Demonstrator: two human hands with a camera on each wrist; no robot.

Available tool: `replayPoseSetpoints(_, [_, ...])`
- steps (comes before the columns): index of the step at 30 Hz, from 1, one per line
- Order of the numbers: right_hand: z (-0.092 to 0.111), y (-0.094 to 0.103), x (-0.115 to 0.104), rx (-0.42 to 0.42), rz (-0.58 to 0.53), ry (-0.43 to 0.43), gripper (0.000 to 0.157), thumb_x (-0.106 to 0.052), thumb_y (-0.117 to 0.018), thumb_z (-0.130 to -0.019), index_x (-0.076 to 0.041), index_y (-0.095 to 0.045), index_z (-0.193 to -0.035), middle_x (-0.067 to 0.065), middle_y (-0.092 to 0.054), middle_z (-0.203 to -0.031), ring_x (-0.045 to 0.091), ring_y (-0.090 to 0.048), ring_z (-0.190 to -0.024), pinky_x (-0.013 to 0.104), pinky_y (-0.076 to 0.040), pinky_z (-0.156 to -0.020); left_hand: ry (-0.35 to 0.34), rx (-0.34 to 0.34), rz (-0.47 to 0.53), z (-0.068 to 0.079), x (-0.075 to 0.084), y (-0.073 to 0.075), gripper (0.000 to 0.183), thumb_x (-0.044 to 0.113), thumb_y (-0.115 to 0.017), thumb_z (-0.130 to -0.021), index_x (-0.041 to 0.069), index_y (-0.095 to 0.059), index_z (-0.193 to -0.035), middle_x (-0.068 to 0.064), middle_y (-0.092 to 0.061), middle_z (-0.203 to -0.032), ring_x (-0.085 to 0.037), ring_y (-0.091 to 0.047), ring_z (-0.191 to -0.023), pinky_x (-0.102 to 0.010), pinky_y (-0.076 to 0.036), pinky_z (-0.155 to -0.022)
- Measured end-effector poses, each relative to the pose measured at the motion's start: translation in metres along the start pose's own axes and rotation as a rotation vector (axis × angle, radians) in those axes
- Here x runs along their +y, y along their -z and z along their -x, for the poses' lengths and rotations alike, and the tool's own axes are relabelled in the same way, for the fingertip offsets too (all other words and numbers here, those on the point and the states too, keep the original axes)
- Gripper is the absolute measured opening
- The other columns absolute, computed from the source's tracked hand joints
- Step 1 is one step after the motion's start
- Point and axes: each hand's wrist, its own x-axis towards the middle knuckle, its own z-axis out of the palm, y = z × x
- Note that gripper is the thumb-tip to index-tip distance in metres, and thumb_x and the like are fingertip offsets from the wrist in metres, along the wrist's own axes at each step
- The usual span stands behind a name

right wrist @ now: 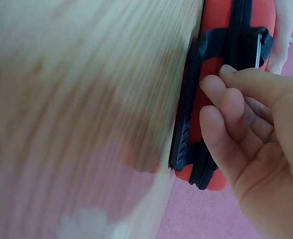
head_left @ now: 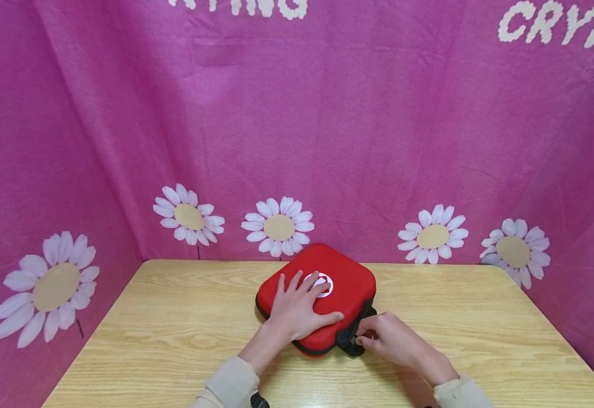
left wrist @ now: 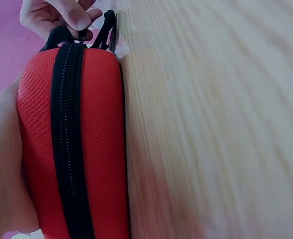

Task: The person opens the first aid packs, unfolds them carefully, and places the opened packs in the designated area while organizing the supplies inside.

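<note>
A red zip-up case with a white round emblem lies flat on the wooden table. My left hand rests on its lid, fingers spread over part of the emblem. At the case's near right side, my right hand pinches a small dark zipper pull between thumb and fingertip. The black zipper runs along the middle of the side wall and looks closed where it shows. Black carrying handles stick out beside the right fingers; the right wrist view hides the pull behind them.
The light wooden table ends at a pink cloth backdrop printed with daisies and white letters. The case's far corner is close to the table's back edge. Cloth also hangs along the left and right sides.
</note>
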Motion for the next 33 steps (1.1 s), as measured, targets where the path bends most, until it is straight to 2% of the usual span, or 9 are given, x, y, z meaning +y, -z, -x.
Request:
replayPoseSetpoints(10, [0.000,-0.004,-0.007,-0.020,0.003,0.056,0.014,-0.007,-0.075,-0.083,-0.018,-0.071,-0.076,-0.019,-0.059,-0.069,-0.009,-0.045,-0.063,0.015,-0.042,-0.058,0.047,0.019,-0.008,0.001,0.005,-0.003,0.077,0.084,-0.042,-0.082,0.038,-0.049,-0.143,0.005,-0.035,-0.159,-0.032,-0.027,-0.149,-0.064,-0.010,-0.119])
replayPoseSetpoints(22, [0.001,-0.003,-0.013,-0.055,-0.014,0.030,0.016,-0.009,-0.075,-0.084,-0.021,-0.070,-0.075,-0.020,-0.058,-0.068,-0.007,-0.042,-0.061,0.015,-0.040,-0.057,0.056,0.018,-0.011,0.001,0.007,-0.003,0.076,0.083,-0.042,-0.083,0.038,-0.049,-0.143,0.005,-0.035,-0.159,-0.032,-0.027,-0.149,-0.064,-0.011,-0.119])
replayPoseSetpoints(28, [0.000,-0.001,-0.013,-0.047,-0.007,-0.002,0.017,-0.008,-0.074,-0.084,-0.021,-0.069,-0.074,-0.020,-0.056,-0.067,-0.007,-0.043,-0.062,0.016,-0.040,-0.058,0.042,0.011,-0.001,0.000,0.006,-0.002,0.077,0.083,-0.042,-0.083,0.037,-0.048,-0.144,0.005,-0.034,-0.160,-0.032,-0.027,-0.149,-0.064,-0.011,-0.119])
replayPoseSetpoints(33, [0.000,0.002,-0.009,-0.037,-0.006,-0.026,0.019,-0.007,-0.073,-0.082,-0.022,-0.067,-0.072,-0.020,-0.053,-0.065,-0.007,-0.043,-0.061,0.016,-0.040,-0.057,0.004,-0.012,-0.003,0.003,0.004,0.000,0.078,0.083,-0.038,-0.085,0.037,-0.046,-0.147,0.003,-0.032,-0.161,-0.033,-0.025,-0.150,-0.064,-0.010,-0.119])
